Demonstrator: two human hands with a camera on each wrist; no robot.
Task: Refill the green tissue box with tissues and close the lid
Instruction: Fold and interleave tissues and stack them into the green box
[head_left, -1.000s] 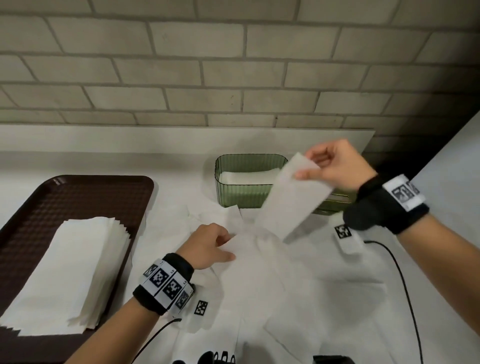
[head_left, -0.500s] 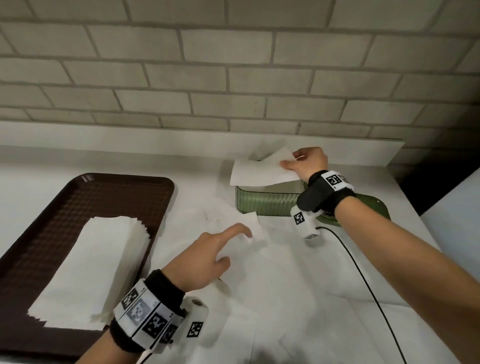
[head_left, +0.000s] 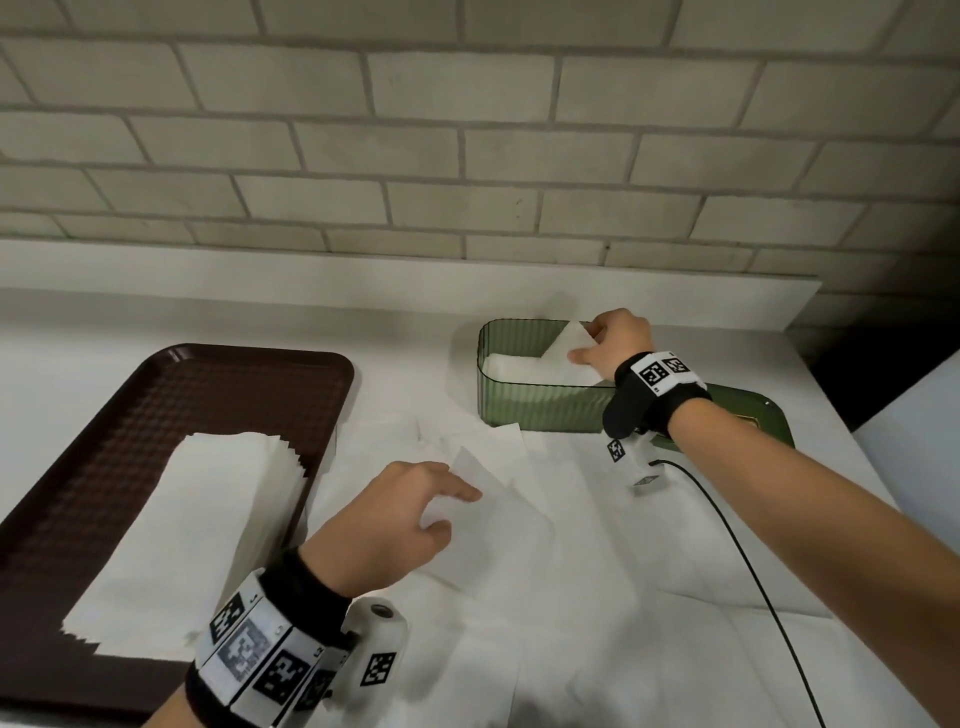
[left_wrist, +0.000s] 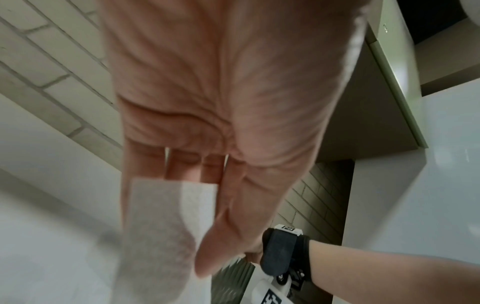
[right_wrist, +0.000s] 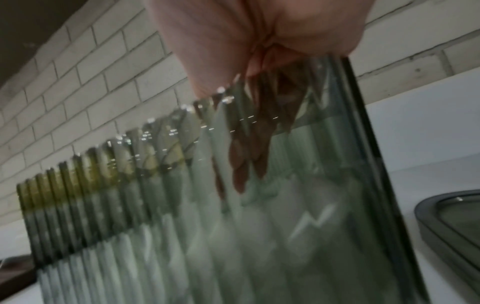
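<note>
Pushing a tissue into the green box

Head view: the right hand (head_left: 613, 345) reaches over the far right corner of the green tissue box (head_left: 540, 410), which stands open on the white table (head_left: 405, 332) near the brick wall (head_left: 467, 130). Its thumb and fingers pinch a white tissue (head_left: 569, 345) whose pointed corner sticks up above the rim, while the rest lies on the tissues already inside. The green lid (head_left: 769, 418) lies flat on the table just right of the box, partly hidden by the right wrist. The left hand (head_left: 395, 519) is lower on the table, fingers bent over the raised corner of a loose tissue (head_left: 483, 478) among several sheets spread there. A brown tray (head_left: 104, 447) at the left carries a stack of tissues (head_left: 197, 530). A black cable (head_left: 748, 561) runs from the right wrist band toward the near edge.

Left wrist view: the left hand (left_wrist: 221, 123) fills the frame, fingers fairly straight, with the loose tissue (left_wrist: 166, 230) lying against the fingertips and the thumb beside it; whether it is truly pinched cannot be told.

Right wrist view: the right hand (right_wrist: 259, 41) dips behind the ribbed wall of the green tissue box (right_wrist: 182, 226), its fingers (right_wrist: 249, 148) seen dimly through the wall, drawn together. The lid (right_wrist: 451, 222) shows at the right edge.
</note>
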